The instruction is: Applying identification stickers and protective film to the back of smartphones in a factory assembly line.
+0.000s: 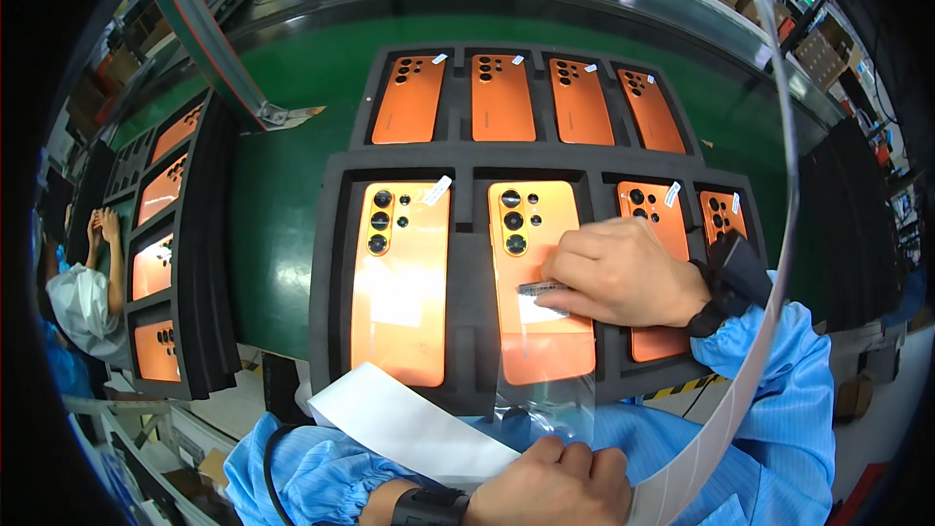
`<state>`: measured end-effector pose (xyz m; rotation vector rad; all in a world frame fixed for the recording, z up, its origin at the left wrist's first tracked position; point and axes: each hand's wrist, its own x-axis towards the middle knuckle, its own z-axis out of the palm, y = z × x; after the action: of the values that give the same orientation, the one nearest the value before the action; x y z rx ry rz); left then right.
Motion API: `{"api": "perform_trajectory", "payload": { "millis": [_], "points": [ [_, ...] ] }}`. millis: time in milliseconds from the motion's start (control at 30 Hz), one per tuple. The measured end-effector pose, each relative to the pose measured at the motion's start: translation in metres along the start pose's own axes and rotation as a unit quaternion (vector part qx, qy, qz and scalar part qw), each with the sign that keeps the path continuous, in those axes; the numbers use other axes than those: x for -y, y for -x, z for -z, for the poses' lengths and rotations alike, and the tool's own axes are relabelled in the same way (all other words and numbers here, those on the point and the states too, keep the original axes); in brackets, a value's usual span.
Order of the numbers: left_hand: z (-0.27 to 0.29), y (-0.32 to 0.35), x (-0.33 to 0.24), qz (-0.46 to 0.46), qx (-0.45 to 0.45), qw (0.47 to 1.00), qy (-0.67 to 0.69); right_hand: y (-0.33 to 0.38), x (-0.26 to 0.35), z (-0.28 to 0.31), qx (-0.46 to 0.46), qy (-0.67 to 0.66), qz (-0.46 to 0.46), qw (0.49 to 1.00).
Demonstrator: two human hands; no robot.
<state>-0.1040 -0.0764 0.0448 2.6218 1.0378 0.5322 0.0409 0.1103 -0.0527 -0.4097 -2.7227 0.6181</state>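
Observation:
An orange smartphone (526, 263) lies camera side up in a slot of the near black foam tray (458, 282). Over its middle is my right hand (618, 273), fingers curled and closed on a small white label with dark print (542, 294) against the phone's back. A sheet of clear plastic film (545, 394) covers the phone's lower end and hangs past the tray edge toward me. My left hand (550, 482) is closed at the film's lower end. Beside and under that hand runs a white label strip (399, 424); whether the fingers grip it too is hidden.
Another orange phone (399, 282) lies to the left, with more in the far foam tray (458, 97). A green conveyor belt (278, 244) carries the trays. Stacked trays (185, 263) and a co-worker's hand (105, 226) are at left. A long strip (789, 166) hangs at right.

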Motion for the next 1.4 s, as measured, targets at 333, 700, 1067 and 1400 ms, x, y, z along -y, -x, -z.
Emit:
{"api": "perform_trajectory", "payload": {
  "millis": [333,700,1067,1400],
  "points": [
    [0.022,-0.014,0.016,0.008,0.053,0.997,-0.056,-0.050,-0.027,0.004,-0.057,0.181,-0.017,0.982],
    [0.050,-0.054,0.149,0.252,-0.129,0.926,0.249,-0.017,0.007,0.104,-0.401,0.053,-0.009,0.915],
    [0.020,-0.032,0.081,0.220,-0.132,0.770,0.584,-0.019,0.066,0.065,-0.277,-0.042,0.088,0.956],
    [0.018,-0.041,0.064,0.231,-0.279,0.566,0.741,-0.020,0.071,0.059,-0.366,0.246,0.207,0.873]
  ]
}}
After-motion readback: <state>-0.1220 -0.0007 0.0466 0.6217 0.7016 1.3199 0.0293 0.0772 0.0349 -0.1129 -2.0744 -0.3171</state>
